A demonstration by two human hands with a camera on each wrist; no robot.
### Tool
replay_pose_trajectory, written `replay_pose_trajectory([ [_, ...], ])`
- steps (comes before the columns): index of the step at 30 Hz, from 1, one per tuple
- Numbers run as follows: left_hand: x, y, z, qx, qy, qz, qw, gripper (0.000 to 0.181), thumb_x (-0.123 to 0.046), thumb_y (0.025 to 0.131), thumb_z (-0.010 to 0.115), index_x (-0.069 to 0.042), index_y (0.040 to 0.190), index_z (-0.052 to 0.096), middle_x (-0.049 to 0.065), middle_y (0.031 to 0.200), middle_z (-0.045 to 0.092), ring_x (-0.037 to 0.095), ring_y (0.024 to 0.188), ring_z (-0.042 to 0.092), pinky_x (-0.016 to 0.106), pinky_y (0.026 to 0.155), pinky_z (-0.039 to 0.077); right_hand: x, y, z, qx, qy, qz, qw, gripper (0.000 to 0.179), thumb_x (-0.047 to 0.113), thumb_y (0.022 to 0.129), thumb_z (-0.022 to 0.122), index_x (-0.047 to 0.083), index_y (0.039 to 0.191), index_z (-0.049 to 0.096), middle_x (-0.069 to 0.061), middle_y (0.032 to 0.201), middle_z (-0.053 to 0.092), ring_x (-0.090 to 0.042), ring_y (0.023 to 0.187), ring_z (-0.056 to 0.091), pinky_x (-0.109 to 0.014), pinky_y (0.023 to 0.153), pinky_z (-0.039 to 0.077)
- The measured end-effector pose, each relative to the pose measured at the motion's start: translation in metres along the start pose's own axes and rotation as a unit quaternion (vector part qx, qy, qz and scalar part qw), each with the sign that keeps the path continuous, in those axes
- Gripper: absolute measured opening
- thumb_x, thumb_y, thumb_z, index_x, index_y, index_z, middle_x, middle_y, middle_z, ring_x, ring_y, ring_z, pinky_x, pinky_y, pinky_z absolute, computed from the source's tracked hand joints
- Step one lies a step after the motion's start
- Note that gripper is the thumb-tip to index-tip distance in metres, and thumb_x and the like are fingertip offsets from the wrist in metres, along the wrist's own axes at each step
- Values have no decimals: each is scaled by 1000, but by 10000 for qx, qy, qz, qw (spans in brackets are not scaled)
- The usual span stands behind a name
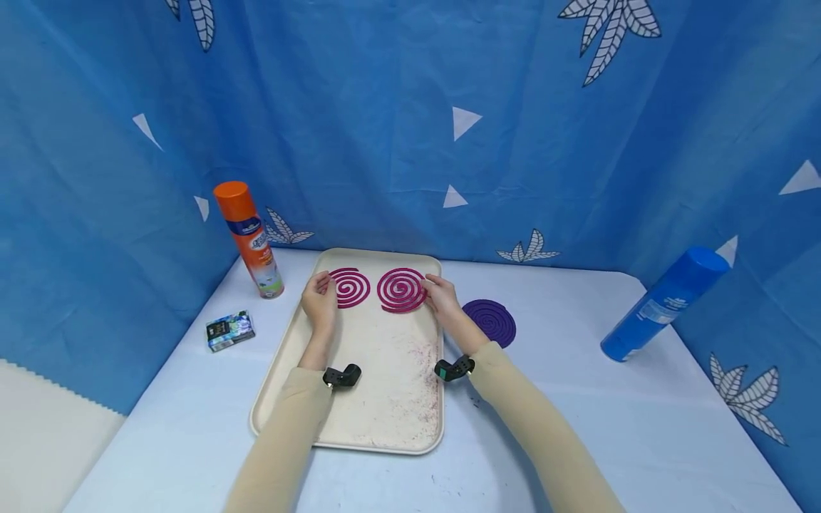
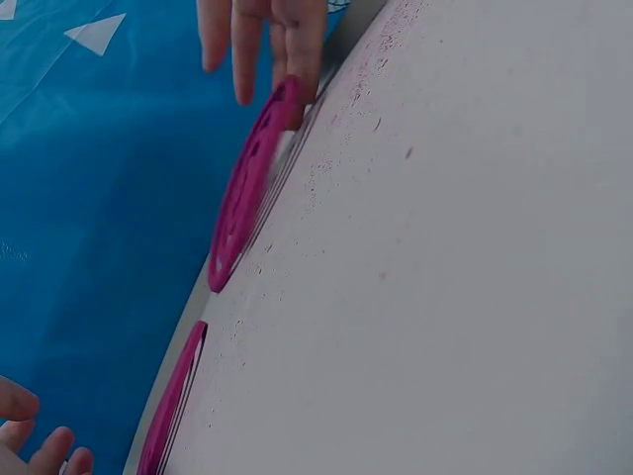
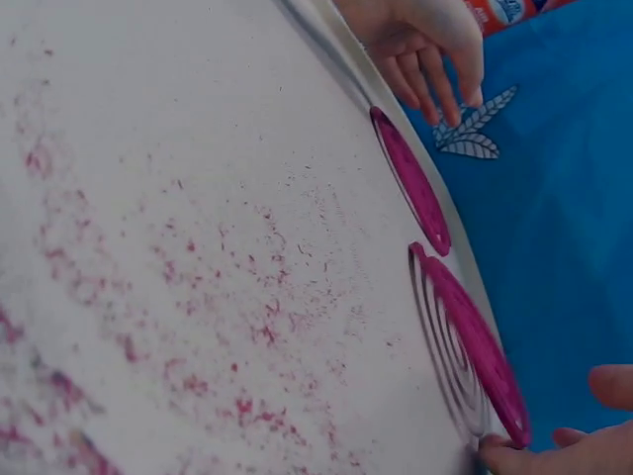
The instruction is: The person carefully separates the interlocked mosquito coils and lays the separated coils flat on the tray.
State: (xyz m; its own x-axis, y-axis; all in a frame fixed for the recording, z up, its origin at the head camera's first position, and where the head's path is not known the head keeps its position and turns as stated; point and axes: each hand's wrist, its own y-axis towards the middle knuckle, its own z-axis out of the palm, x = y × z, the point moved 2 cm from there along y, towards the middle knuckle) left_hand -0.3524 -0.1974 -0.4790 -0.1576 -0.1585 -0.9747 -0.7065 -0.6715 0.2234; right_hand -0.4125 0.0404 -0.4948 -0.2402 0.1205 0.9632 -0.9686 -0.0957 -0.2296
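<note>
Two magenta mosquito coils lie side by side at the far end of a cream tray [image 1: 378, 377]. My right hand [image 1: 442, 296] pinches the outer edge of the right coil [image 1: 400, 290]. In the left wrist view this coil [image 2: 242, 198] tilts up toward the fingers, and the right wrist view shows its spiral shadow on the tray. Beside the left coil [image 1: 348, 288], my left hand [image 1: 319, 303] is held with loosely bent fingers and overlaps its rim from the head camera. Seen from the right wrist, the left hand's fingers hang apart from that coil [image 3: 410, 183].
A purple coil [image 1: 490, 323] lies right of the tray, partly behind the right forearm. An orange spray can [image 1: 250, 239] and a small patterned box [image 1: 230, 330] stand at the left. On the right is a blue spray can [image 1: 663, 304]. A blue curtain [image 1: 398, 142] hangs behind.
</note>
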Motion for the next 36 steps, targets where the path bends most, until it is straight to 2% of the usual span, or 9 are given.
replay_pose_trajectory([
  [3,-1,-2,1,47,-15,36,10000,23,1,89,58,10,110,64,28,107,66,27,94,60,10,76,42,18,-22,1,5,-305,153,9994,51,13,97,50,5,146,36,-16,148,42,-16,119,53,-31,109,41],
  [8,-4,-7,5,369,85,94,9992,25,-2,90,58,9,112,63,27,107,66,27,94,60,11,76,43,32,-41,-18,45,-76,114,9999,50,8,97,48,0,145,35,-20,152,32,-30,141,33,-37,118,31],
  [14,-17,-27,25,1176,500,98,9918,26,-5,91,57,5,113,64,23,105,67,28,95,62,25,83,51,35,-54,-65,-483,-215,48,9986,44,8,99,45,-1,142,40,-21,146,42,-32,133,43,-38,114,37],
  [17,-28,-48,45,1903,624,-29,9797,28,-8,91,58,3,117,63,21,108,68,30,99,63,36,87,53,37,-64,-95,-864,-717,-22,9937,42,11,99,46,-1,140,43,-22,140,47,-31,122,51,-38,109,42],
  [21,-40,-89,78,2932,425,-245,9548,30,-6,90,58,2,119,61,20,104,69,29,93,67,28,77,56,38,-77,-128,-1207,-1632,-104,9791,44,12,98,46,-1,140,44,-25,135,50,-29,111,53,-39,100,46],
  [25,-50,-129,104,3847,579,-381,9204,37,-10,91,57,0,127,56,25,114,66,33,104,66,34,87,57,35,-90,-146,-1159,-2102,-37,9708,48,14,98,45,-3,143,37,-28,139,45,-36,123,46,-46,107,41],
  [30,-53,-158,122,4617,1283,-653,8753,59,-25,94,54,-5,145,34,27,146,40,41,136,38,54,110,36,26,-103,-144,-924,-2700,-177,9583,52,14,96,49,-6,143,35,-33,138,44,-43,130,42,-51,111,37],
  [33,-52,-167,129,4758,1279,-911,8654,65,-28,95,53,-4,149,26,25,151,32,41,141,29,55,115,29,22,-107,-142,-936,-2802,-266,9550,53,12,94,53,-5,141,37,-33,134,47,-43,124,47,-49,106,43],
  [36,-52,-170,134,4598,1002,-1160,8747,64,-27,94,54,-3,147,28,27,151,31,41,141,29,53,115,29,13,-100,-152,-974,-1938,-421,9753,56,6,88,62,-1,140,41,-25,117,53,-30,100,58,-35,87,54],
])
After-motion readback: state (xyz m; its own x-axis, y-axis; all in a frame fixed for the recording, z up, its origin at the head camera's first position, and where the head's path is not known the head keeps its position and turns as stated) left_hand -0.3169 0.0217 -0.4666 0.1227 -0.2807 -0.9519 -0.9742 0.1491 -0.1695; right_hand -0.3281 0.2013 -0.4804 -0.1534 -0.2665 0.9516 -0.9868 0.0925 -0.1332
